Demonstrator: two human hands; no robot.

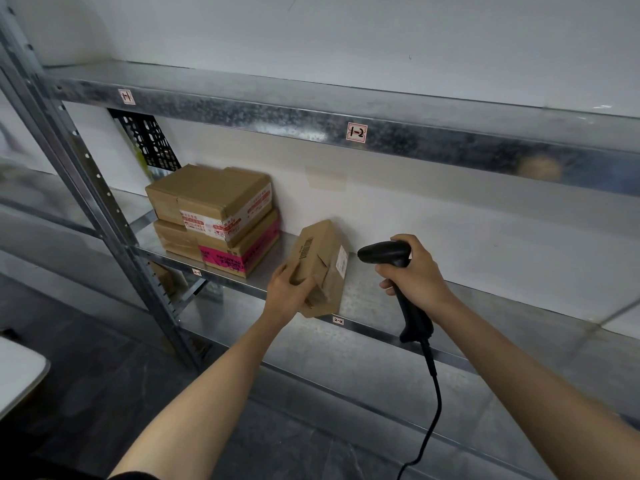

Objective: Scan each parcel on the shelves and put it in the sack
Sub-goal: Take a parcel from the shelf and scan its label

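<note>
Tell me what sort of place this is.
Probably a parcel depot or stockroom: metal shelving with a bay label reading 1-2, taped cardboard parcels stacked on a shelf, and a corded barcode scanner in the right hand, pointed toward the parcel the left hand grips.

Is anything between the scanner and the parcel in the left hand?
Nothing visible: open air separates the scanner from the tilted parcel. The left hand grips the parcel's lower corner, clear of the barcode on its upper face and the white label facing the scanner.
</note>
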